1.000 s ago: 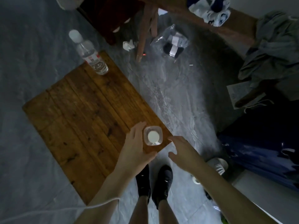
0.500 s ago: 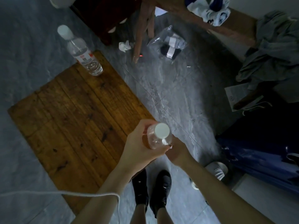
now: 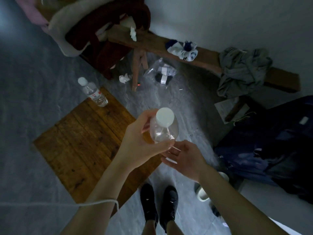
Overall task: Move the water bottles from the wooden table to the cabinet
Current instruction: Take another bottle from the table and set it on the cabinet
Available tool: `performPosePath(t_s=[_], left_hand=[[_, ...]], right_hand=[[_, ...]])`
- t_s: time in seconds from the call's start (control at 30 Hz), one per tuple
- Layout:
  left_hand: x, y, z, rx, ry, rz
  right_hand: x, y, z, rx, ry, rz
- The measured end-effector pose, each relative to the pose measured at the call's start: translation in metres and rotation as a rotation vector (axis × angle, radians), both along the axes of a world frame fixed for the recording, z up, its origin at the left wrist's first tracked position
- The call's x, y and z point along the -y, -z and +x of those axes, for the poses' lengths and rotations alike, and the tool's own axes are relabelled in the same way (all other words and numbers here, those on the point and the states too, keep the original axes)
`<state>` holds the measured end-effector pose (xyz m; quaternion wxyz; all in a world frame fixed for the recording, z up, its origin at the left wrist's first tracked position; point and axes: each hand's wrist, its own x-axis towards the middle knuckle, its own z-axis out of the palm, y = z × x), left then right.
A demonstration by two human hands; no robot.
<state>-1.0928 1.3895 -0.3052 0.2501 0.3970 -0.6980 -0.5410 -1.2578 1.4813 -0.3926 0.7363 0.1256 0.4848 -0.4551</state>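
Dim floor (image 3: 50, 68) below: your left hand (image 3: 140, 143) grips 1 bottle (image 3: 163, 128) off the worktop (image 3: 81, 136); right hand (image 3: 184, 156), fingers apart, cups beneath. Loosen early and it drops.

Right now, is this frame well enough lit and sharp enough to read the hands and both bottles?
Head view: dim and underexposed, right side near black; wide-angle bending at the edges. The left hand gripping the held bottle reads clearly, its white cap bright; the right hand is open beneath it. The second bottle on the wooden table is visible, its label unreadable.
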Motion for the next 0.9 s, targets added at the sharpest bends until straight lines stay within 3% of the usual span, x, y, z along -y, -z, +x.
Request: performPosePath(t_s=[0.43, 0.6, 0.9], left_hand=[[-0.019, -0.199, -0.056, -0.027, 0.228, -0.15], [-0.025, -0.241, -0.075, 0.023, 0.311, -0.257], [-0.049, -0.283, -0.127, -0.104, 0.506, -0.363]], right_hand=[[-0.043, -0.176, -0.042, 0.03, 0.113, -0.264], [-0.063, -0.215, -0.062, -0.046, 0.142, -0.309], [-0.112, -0.252, -0.087, -0.173, 0.322, -0.37]])
